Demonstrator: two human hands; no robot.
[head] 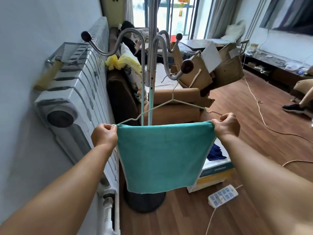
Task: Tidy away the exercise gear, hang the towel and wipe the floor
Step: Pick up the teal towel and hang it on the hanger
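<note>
Hands left (104,135) and right (226,125) each pinch a top corner of the teal cloth towel (162,156), draped over the white wire hanger (171,103); dark blue fabric (216,152) lies on the white-and-yellow box (215,173) behind.

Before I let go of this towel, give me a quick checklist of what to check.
1. Hanger hooked on the coat stand: ok, its hook sits over a lower arm.
2. Towel draped over the hanger: ok, top edge lies along the bar.
3. Towel spread flat: ok, left hand and right hand pinch its top corners.
4. Hanger level: not ok, it tilts.
5. Equal length front and back: cannot tell.
6. Towel clear of the floor: ok.
</note>
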